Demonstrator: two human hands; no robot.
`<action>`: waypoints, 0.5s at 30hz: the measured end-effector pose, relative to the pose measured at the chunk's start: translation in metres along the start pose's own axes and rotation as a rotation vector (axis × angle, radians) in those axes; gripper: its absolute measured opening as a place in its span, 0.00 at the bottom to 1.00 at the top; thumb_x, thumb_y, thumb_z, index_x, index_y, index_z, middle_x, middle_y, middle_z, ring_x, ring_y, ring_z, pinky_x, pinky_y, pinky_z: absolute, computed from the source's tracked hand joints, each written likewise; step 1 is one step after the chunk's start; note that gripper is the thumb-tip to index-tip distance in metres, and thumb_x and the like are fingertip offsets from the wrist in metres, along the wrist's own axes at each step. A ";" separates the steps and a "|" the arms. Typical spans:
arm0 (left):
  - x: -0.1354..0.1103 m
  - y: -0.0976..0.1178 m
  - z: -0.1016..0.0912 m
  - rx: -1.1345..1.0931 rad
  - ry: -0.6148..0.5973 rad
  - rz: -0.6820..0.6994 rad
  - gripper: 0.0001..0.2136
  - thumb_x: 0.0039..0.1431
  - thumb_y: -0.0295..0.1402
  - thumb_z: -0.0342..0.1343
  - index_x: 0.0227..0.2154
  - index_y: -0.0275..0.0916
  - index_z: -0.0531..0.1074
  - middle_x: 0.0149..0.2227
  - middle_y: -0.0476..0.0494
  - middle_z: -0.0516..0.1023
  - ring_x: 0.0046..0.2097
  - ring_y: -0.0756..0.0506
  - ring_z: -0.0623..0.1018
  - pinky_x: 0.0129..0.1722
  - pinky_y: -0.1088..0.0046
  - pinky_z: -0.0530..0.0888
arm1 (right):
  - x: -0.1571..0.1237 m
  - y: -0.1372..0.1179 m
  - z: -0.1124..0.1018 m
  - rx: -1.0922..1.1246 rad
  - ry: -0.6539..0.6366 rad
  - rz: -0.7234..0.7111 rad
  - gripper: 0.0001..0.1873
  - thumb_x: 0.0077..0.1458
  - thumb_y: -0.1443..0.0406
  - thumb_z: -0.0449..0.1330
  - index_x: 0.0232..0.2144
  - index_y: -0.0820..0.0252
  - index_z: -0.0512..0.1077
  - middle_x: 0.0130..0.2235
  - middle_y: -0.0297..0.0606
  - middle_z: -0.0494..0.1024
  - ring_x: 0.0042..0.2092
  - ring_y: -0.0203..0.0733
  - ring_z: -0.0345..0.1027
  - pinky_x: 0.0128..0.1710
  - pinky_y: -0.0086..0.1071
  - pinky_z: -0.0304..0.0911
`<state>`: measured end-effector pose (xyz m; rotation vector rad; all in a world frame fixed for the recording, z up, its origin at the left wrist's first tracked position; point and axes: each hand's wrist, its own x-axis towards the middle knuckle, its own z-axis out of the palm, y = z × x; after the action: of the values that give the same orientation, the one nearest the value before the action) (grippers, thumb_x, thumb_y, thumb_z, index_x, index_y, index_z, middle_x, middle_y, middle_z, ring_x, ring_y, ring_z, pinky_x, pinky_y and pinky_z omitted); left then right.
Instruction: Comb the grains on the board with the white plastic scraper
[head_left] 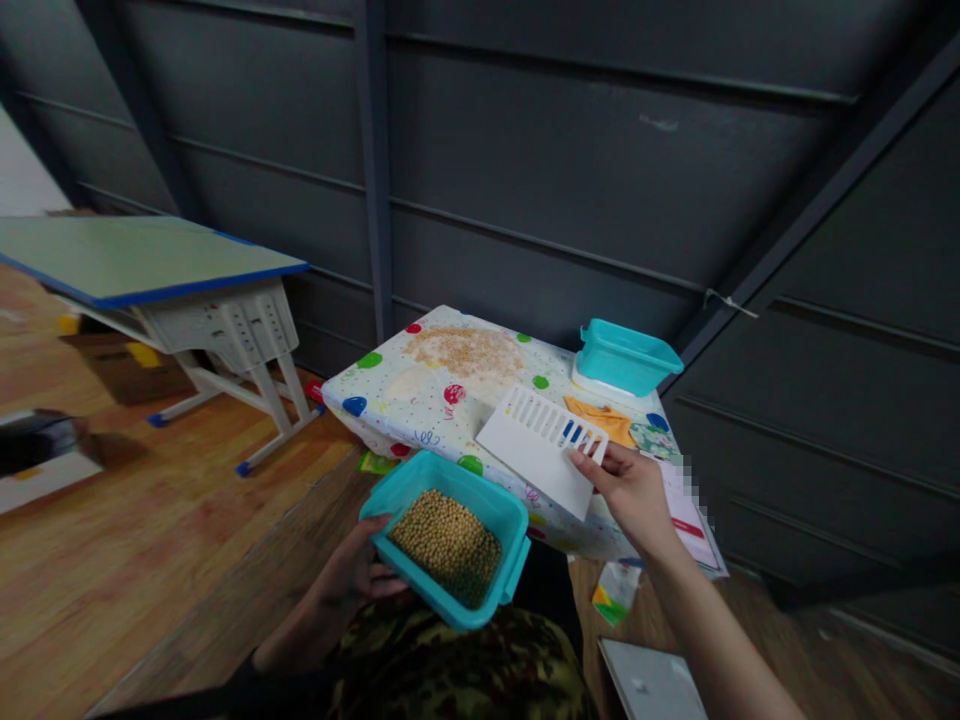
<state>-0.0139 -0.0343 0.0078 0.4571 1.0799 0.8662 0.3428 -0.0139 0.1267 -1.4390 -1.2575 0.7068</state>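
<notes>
My left hand is closed on the left wall of a turquoise plastic bin, held tilted in front of my body below the table's near edge. Round tan beans, like soybeans, lie inside it. In my right hand is a white slotted board, gripped at its right end with the thumb on top. A row of long slots runs along the board's far side. On the patterned tablecloth behind it, a patch of small tan grains lies spread out.
A second turquoise bin stands at the table's back right. Near it lie an orange cloth and printed papers. A green-topped desk is at the left. Below, a small packet rests on the floor. Dark panels rise behind.
</notes>
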 end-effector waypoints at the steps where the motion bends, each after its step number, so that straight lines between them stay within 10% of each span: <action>1: 0.000 0.000 0.000 -0.006 0.016 -0.021 0.18 0.58 0.46 0.71 0.47 0.51 0.73 0.37 0.58 0.91 0.41 0.39 0.90 0.43 0.63 0.84 | 0.000 0.000 -0.001 -0.006 0.000 -0.002 0.33 0.45 0.37 0.78 0.39 0.57 0.88 0.43 0.50 0.91 0.40 0.59 0.86 0.36 0.44 0.79; 15: 0.016 -0.005 -0.007 -0.088 0.044 -0.051 0.21 0.58 0.43 0.72 0.50 0.50 0.72 0.39 0.54 0.90 0.39 0.36 0.89 0.42 0.59 0.85 | -0.002 0.002 -0.001 -0.018 -0.023 -0.004 0.31 0.48 0.38 0.77 0.39 0.58 0.88 0.42 0.49 0.91 0.38 0.56 0.84 0.34 0.41 0.76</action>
<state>-0.0151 -0.0251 -0.0082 0.3370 1.0845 0.8791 0.3435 -0.0157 0.1242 -1.4458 -1.2872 0.7133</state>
